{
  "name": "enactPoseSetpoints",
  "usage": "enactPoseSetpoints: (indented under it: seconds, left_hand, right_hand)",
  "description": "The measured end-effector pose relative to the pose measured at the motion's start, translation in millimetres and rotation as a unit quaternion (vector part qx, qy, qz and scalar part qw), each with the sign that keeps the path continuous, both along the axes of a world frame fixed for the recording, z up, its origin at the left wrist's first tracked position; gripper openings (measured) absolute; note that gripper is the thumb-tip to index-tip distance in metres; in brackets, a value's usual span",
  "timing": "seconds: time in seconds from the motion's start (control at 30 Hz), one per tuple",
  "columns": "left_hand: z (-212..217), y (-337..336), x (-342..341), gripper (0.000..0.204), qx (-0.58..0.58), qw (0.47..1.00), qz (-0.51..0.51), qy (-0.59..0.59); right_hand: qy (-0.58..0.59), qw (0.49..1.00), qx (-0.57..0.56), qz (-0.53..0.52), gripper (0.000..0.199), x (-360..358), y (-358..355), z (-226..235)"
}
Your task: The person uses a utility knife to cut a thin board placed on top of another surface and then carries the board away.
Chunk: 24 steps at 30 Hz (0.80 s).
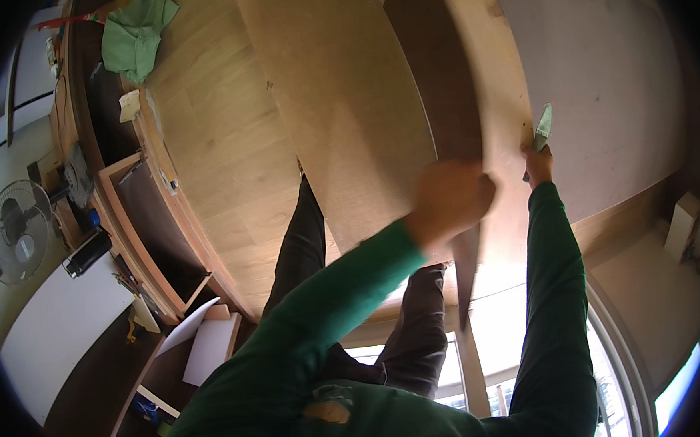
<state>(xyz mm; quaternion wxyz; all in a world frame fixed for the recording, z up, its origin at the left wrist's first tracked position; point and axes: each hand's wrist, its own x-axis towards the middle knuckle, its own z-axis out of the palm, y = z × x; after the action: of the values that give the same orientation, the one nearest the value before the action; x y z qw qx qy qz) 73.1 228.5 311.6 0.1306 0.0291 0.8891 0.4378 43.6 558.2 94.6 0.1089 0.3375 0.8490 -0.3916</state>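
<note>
My left hand [449, 203], smeared by motion, is closed in a fist at the long dark brown strip [436, 77], which looks like thin laminate or veneer. The strip bends past the hand, and its pointed lower end shows below. My right hand [538, 165] grips a putty knife [544, 129], its pale, greenish blade pointing up and away. The blade is beside the edge between a light wood board [505, 89] and a large grey-brown panel [589, 68]. My left palm's contact with the strip is partly hidden.
A wide plywood sheet [333, 75] lies left of the strip, over light plank flooring [208, 131]. Open wooden framing [145, 215], a green cloth [137, 39] and a fan [21, 232] are at the left. A bright window [501, 329] shows at the lower right.
</note>
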Motion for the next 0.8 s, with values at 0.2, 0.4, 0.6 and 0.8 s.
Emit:
enactPoseSetpoints:
  seconds: [0.2,0.4,0.6,0.8]
  left_hand:
    - [-18.0,122.9,-74.9,0.023,0.036,0.998,-0.038,-0.034]
    - [-22.3,128.5,-74.8,0.018,0.044,0.996,-0.066,-0.035]
    - [-12.1,24.9,-12.2,0.018,-0.009,0.996,-0.074,-0.037]
    - [-49.1,-185.7,114.7,0.029,0.064,0.94,0.261,-0.209]
  right_hand:
    - [-0.023,0.998,-0.045,0.021,0.036,-4.7,11.4,-6.0]
    - [-0.044,0.992,-0.114,-0.01,0.038,-11.3,32.5,-5.1]
    - [-0.058,0.989,-0.132,-0.024,0.039,-9.2,42.2,-18.3]
    - [-0.074,0.991,-0.109,-0.008,0.049,-12.8,20.6,-34.0]
